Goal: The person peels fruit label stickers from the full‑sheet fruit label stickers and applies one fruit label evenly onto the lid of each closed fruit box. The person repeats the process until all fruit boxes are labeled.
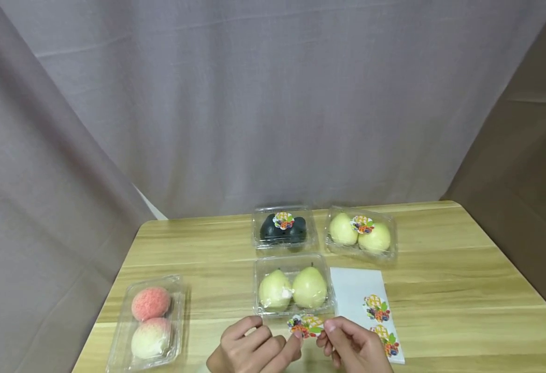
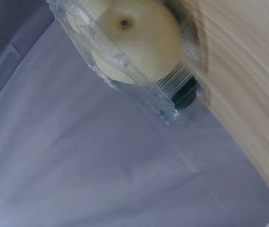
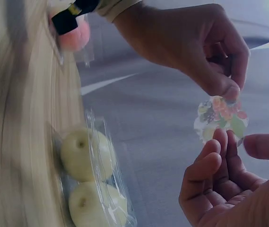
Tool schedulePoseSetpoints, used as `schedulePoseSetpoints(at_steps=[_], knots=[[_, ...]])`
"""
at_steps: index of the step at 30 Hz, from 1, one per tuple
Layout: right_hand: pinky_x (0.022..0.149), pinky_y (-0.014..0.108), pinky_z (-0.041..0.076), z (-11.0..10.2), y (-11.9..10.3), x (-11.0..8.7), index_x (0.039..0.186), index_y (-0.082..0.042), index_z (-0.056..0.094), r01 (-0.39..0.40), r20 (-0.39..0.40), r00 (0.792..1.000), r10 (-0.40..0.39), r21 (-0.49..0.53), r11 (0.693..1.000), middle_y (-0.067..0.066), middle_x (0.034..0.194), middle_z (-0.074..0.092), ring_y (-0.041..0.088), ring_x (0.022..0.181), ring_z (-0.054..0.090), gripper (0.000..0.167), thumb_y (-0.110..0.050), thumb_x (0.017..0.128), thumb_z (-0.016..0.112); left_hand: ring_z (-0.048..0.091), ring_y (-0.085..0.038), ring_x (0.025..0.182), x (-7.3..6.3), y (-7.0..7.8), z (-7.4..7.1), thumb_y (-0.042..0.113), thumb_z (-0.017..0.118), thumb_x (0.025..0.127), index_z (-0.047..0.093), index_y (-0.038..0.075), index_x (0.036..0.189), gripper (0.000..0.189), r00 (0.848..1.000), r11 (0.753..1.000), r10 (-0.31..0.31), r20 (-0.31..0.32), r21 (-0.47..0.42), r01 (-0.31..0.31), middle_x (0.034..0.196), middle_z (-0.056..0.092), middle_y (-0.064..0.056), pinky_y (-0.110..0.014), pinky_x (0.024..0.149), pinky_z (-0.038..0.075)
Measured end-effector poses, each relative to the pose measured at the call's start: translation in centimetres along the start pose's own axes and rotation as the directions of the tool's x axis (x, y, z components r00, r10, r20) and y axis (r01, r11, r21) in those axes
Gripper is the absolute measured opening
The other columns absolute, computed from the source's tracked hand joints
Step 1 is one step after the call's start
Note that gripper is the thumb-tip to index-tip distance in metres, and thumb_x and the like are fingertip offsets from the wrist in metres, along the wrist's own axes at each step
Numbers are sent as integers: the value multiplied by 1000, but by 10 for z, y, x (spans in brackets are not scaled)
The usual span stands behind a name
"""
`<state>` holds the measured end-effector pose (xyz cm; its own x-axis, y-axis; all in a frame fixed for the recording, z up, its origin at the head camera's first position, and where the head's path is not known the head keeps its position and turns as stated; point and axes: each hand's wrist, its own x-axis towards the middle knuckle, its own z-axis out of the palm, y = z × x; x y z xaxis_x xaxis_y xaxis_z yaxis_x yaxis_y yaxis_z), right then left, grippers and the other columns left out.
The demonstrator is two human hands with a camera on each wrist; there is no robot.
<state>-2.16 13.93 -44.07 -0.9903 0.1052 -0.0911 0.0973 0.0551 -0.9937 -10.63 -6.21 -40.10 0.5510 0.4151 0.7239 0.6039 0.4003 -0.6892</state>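
A fruit-print sticker (image 1: 306, 325) is held up between my two hands, just in front of a clear plastic box (image 1: 260, 277) with two pale green pears (image 1: 310, 287). My left hand (image 1: 256, 347) pinches one edge of the sticker between thumb and finger, as the right wrist view also shows. The opposite edge is pinched by my right hand (image 1: 357, 347). Beside the right hand lies a white sticker sheet (image 1: 354, 292) with two printed stickers (image 1: 376, 308) on it. In the left wrist view a pear (image 2: 143, 42) shows inside the box.
At the back stand a box of dark fruit (image 1: 273, 233) and another box of pears (image 1: 374, 238), each with a sticker on its lid. A box of two peaches (image 1: 151, 304) lies at the left. Grey curtain (image 1: 273, 103) hangs behind the wooden table (image 1: 459, 290).
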Motion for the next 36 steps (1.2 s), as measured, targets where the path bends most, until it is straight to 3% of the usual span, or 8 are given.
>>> schedulePoseSetpoints(at_steps=[13,17,19,22,25,28,31,36], knots=[[44,28,44,-3,-9,2,91,-5,71,28,-72,997,-35,-94,995,5,71,62,10,48,43,14,-8,103,65,36,6,50,-16,20,-1,28,61,99,75,24,77,27,991,996,-80,108,-39,85,61,52,18,-11,55,39],[43,26,38,-7,-9,2,87,-14,70,143,-81,983,-163,-205,968,-3,69,59,5,47,35,17,-8,102,67,42,6,49,-10,25,2,23,60,96,71,20,67,32,951,948,-296,92,-92,304,59,56,15,-8,53,37],[47,25,42,-9,-9,2,86,-18,70,208,-57,972,-228,-241,948,-6,71,59,6,52,44,19,-7,102,67,44,5,49,-9,31,2,18,61,96,71,16,67,30,867,855,-484,115,-146,497,61,59,11,-6,54,36],[56,26,50,-11,-7,4,88,-20,70,312,2,946,-323,-261,914,-9,77,63,10,66,58,22,-3,101,67,50,3,53,-10,44,0,13,67,95,73,13,77,19,648,630,-724,235,-156,761,68,65,7,-4,55,40],[60,26,53,-13,-5,5,90,-21,69,384,50,922,-385,-272,883,-10,81,66,8,73,61,22,-2,100,68,57,1,60,-12,54,-3,10,74,93,75,16,88,8,413,412,-827,382,-89,907,79,71,8,-7,58,48],[61,25,53,-14,-5,7,91,-22,69,434,79,899,-431,-305,848,-12,83,67,6,76,61,22,-1,99,69,60,2,66,-11,60,-6,6,79,90,76,19,92,14,250,259,-845,472,-47,965,84,72,12,-11,61,51],[61,25,53,-16,-5,9,91,-23,69,471,105,880,-463,-326,820,-14,84,67,4,76,62,23,0,99,70,59,3,68,-9,62,-7,2,80,88,77,19,93,17,158,145,-853,498,-65,987,85,73,12,-12,62,53],[59,25,54,-19,-3,13,93,-26,67,534,136,843,-521,-337,775,-18,87,66,2,77,63,29,3,97,69,59,4,68,-8,63,-7,0,79,87,77,17,93,19,155,115,-855,496,-110,987,84,73,10,-12,62,53]])
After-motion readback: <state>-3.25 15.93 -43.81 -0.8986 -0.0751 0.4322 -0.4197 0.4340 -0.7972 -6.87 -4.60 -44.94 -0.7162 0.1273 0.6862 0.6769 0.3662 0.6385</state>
